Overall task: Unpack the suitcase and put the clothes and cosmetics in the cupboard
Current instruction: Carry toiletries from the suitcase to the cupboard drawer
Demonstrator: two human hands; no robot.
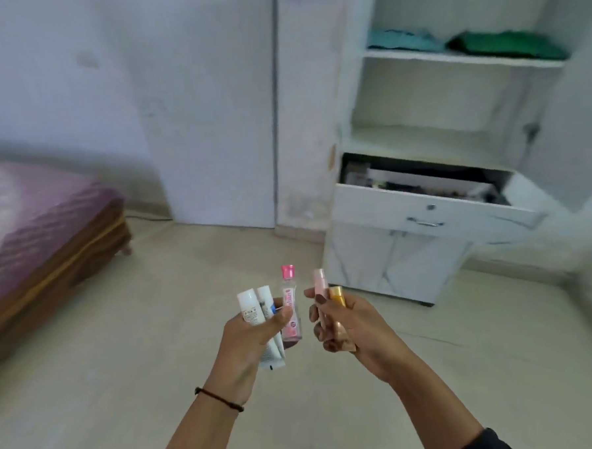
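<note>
My left hand (249, 343) grips two white tubes (253, 310) and a pink-capped clear bottle (290, 303), held upright over the floor. My right hand (351, 324) holds a pale pink tube (320, 285) and a gold-capped tube (337, 296). Ahead on the right stands the white cupboard (342, 84) with its door open. A teal folded garment (403, 42) and a green one (508, 45) lie on its upper shelf. Its drawer (424, 207) is pulled out, with dark items inside. The suitcase is not in view.
A bed with a pink cover (37, 217) and a wooden base stands at the left. A closed white cupboard door (213, 108) is in the middle. Beige floor tiles (125, 387) spread between the bed and the cupboard.
</note>
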